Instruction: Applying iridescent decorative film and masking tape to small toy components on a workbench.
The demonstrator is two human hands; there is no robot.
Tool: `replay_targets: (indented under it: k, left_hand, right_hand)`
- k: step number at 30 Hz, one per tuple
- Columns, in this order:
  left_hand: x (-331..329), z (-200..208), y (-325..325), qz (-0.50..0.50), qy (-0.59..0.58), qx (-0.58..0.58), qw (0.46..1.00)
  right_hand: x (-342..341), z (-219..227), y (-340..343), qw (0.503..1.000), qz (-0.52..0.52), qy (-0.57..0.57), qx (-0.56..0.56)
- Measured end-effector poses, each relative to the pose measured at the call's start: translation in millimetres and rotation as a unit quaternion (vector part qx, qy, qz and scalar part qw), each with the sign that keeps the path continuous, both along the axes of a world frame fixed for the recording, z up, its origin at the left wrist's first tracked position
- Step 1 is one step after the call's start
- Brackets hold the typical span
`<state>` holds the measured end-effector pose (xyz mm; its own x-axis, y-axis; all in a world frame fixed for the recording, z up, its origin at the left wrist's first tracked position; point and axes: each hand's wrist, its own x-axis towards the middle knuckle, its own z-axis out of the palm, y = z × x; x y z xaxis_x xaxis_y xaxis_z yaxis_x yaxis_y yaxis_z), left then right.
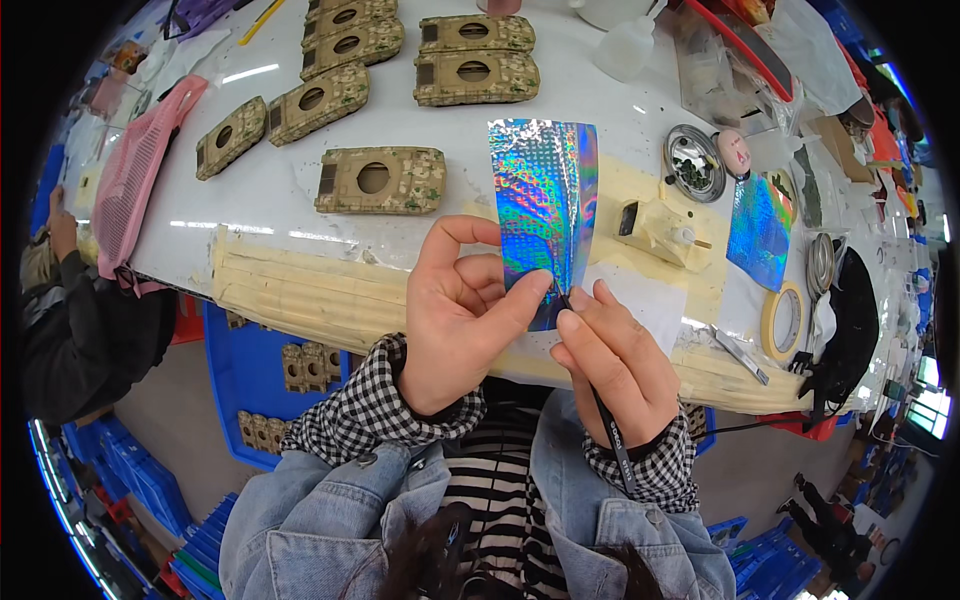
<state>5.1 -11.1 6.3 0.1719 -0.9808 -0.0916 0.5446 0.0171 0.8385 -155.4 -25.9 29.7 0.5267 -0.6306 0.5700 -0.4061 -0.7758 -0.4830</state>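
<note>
My left hand [445, 325] pinches a shiny blue holographic sticker sheet [540, 190] by its lower part, thumb in front, and holds it upright above the table's near edge. In my right hand [628, 375] are black tweezers [610, 428], gripped like a pen. Their tips meet the sheet beside my left thumb; whether they pinch a sticker is too small to tell. Beyond the left hand lies a camouflage model tank hull [420, 182] with a round hole on top. To the right of the sheet, a beige model tank turret [655, 228] rests on masking tape.
Several more camouflage hulls [490, 85] stand at the back. At right are a round metal dish [690, 185] of dark bits, another holographic sheet [760, 235], a tape roll [770, 322] and a metal cutter [738, 353]. A pink mesh basket [140, 185] stands left; below is a blue tray [225, 375].
</note>
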Motion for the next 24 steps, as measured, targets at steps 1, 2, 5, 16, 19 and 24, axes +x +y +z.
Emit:
replay_targets:
  k: [1, 2, 5, 16, 19, 24]
  left_hand:
    - [0.1, -0.1, 0.2, 0.0, 0.003, 0.001, 1.0]
    - [0.2, -0.3, 0.4, 0.001, 0.006, 0.003, 1.0]
    - [0.3, 0.0, 0.7, 0.003, 0.009, 0.005, 1.0]
    - [0.1, 0.1, 0.7, 0.002, 0.006, -0.004, 1.0]
    - [0.1, -0.8, 0.9, 0.004, 0.001, -0.001, 1.0]
    - [0.5, -0.6, 0.7, 0.003, 0.002, 0.004, 1.0]
  right_hand:
    - [0.0, -0.6, -0.1, 1.0, 0.002, -0.003, 0.002]
    - [0.1, -1.2, -0.3, 1.0, 0.004, -0.005, 0.004]
    - [0.5, -1.7, -0.3, 1.0, 0.006, -0.011, 0.009]
    - [1.3, -1.6, 1.5, 0.998, -0.002, -0.044, 0.04]
    - [1.0, -0.8, 1.5, 0.997, 0.0, -0.051, 0.05]
    - [0.9, -0.9, 1.5, 0.997, -0.001, -0.057, 0.057]
